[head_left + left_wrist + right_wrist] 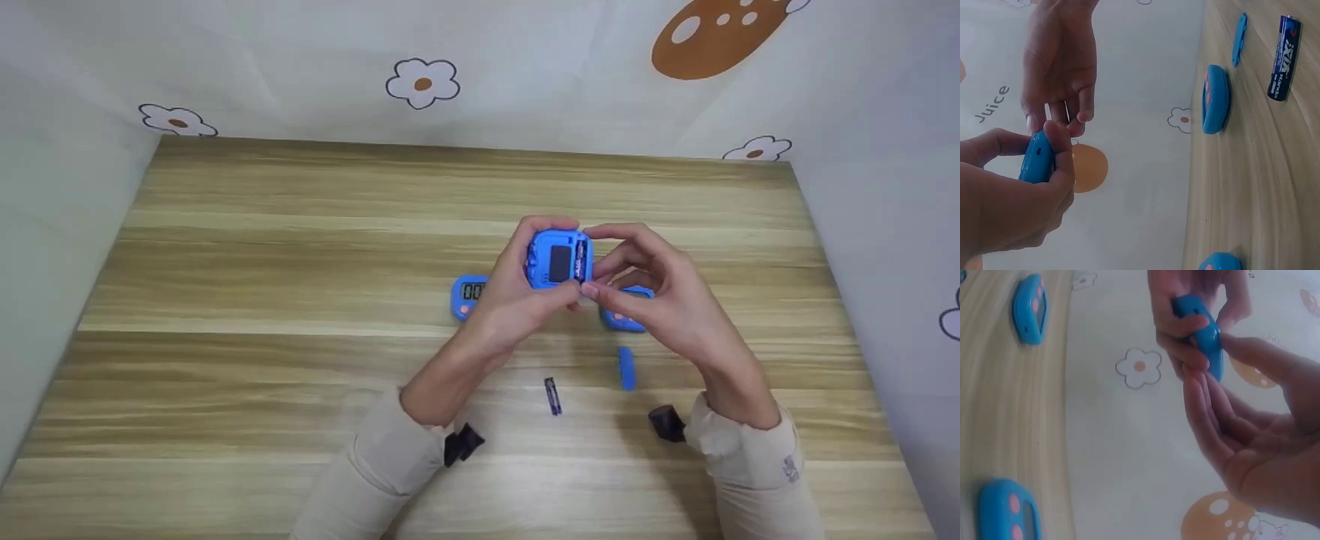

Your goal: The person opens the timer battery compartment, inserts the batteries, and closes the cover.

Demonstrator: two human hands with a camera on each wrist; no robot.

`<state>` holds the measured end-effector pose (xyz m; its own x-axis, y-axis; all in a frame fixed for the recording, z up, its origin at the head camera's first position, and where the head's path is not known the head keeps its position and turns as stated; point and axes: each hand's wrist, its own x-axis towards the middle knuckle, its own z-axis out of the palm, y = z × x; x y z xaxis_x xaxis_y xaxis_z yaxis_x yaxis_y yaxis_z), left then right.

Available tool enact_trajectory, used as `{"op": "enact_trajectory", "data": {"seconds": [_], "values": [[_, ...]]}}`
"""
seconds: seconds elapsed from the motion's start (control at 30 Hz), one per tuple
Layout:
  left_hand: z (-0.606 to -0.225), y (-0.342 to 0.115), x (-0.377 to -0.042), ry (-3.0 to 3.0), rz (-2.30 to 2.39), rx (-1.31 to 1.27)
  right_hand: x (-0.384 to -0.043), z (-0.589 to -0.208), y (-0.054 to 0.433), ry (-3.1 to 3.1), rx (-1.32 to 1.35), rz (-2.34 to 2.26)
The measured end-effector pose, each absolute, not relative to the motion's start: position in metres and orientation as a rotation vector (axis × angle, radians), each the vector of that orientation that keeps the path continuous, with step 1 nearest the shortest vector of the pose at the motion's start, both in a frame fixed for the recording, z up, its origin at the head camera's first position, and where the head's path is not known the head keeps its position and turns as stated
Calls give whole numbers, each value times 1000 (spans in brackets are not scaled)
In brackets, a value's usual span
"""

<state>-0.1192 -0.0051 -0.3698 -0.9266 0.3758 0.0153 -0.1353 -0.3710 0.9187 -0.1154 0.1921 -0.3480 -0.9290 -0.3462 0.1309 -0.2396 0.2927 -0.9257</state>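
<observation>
My left hand (510, 304) grips a small blue digital timer (538, 262) above the table, its back turned up toward the head camera. The battery slot along its right side lies uncovered, with a dark AAA-size battery (580, 259) in it. My right hand (671, 292) pinches the timer's right edge, index finger at the top corner and thumb at the bottom corner by the battery's end. From the left wrist view, only the narrow side of the held timer (1037, 160) shows. In the right wrist view the right thumb touches the casing (1207, 337).
On the wooden table (262, 300), two more blue timers lie partly behind the hands, one left (465, 298) and one right (626, 321). A loose battery (553, 396) and a narrow blue battery cover (627, 368) lie nearer. Patterned cloth walls (525, 90) rise around the table.
</observation>
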Motion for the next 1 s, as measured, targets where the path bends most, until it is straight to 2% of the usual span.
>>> {"op": "enact_trajectory", "data": {"seconds": [0.3,0.47,0.63,0.83,1.0], "values": [[-373,-5,-114,1528,2337,213,-115,-352,192,2406,-505,-1659],[-362,-16,-115,1510,2224,281,-111,-344,208,2537,-662,-1493],[-352,-26,-119,1644,2143,356,-101,-344,235,2700,-811,-1130],[-353,-28,-122,1662,2114,356,-90,-376,254,2722,-814,-638],[-358,-27,-125,1507,2177,348,-84,-404,257,2753,-840,-399]]}}
